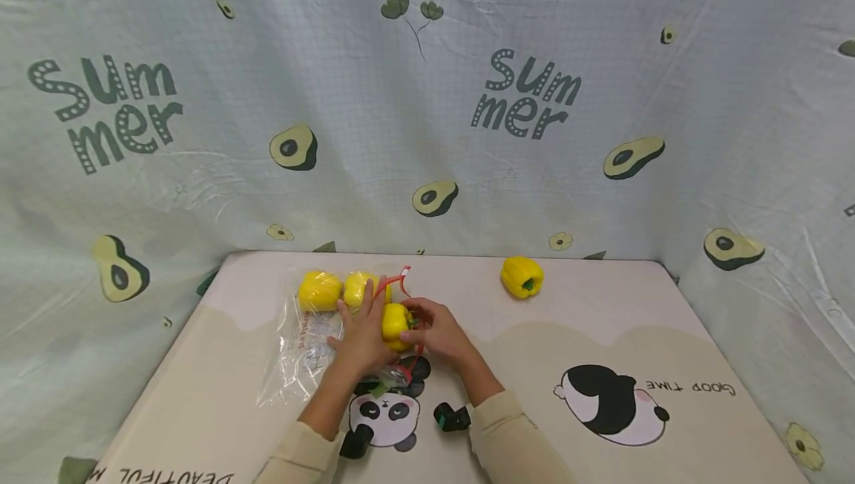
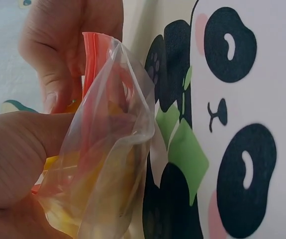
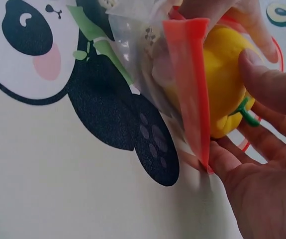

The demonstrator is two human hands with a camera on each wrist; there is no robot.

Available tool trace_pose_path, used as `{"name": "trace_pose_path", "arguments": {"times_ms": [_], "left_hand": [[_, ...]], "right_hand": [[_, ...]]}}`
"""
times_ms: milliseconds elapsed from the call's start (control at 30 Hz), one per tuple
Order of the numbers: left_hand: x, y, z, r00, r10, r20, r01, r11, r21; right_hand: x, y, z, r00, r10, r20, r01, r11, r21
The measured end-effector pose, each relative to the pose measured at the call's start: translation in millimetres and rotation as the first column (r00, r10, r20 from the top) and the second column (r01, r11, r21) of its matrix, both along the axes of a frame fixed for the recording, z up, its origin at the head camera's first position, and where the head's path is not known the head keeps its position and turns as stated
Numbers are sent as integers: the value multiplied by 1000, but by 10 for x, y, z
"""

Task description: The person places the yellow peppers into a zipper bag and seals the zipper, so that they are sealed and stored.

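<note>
A clear zip bag (image 1: 314,350) with a red zip edge (image 3: 192,94) lies at the left-middle of the table, its mouth facing right. My right hand (image 1: 437,332) holds a yellow bell pepper (image 3: 225,74) by its stem end, fingers and thumb around it, at the bag's mouth. The pepper's far part is between the red edges. My left hand (image 1: 364,339) spreads its fingers over the bag's mouth; in the left wrist view its thumb shows through the plastic. Two more yellow peppers, one on the left (image 1: 320,291) and one beside it (image 1: 358,289), sit under the plastic at the back.
Another yellow bell pepper (image 1: 522,278) lies apart near the table's back edge, right of the bag. The tablecloth (image 1: 508,365) carries printed pandas and lettering. A printed curtain (image 1: 374,83) hangs behind the table.
</note>
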State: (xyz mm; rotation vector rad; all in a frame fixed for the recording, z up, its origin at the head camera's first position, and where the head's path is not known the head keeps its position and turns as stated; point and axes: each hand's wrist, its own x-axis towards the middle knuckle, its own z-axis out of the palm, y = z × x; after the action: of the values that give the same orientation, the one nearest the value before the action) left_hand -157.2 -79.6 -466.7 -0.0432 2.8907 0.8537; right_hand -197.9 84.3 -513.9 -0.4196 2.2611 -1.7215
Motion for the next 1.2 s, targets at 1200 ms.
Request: {"name": "trace_pose_path", "arguments": {"times_ms": [1200], "left_hand": [[24,-195,121,995,-63,75,64,998,-12]], "right_hand": [[-6,-43,4,991,118,-58,-107,981,160]]}}
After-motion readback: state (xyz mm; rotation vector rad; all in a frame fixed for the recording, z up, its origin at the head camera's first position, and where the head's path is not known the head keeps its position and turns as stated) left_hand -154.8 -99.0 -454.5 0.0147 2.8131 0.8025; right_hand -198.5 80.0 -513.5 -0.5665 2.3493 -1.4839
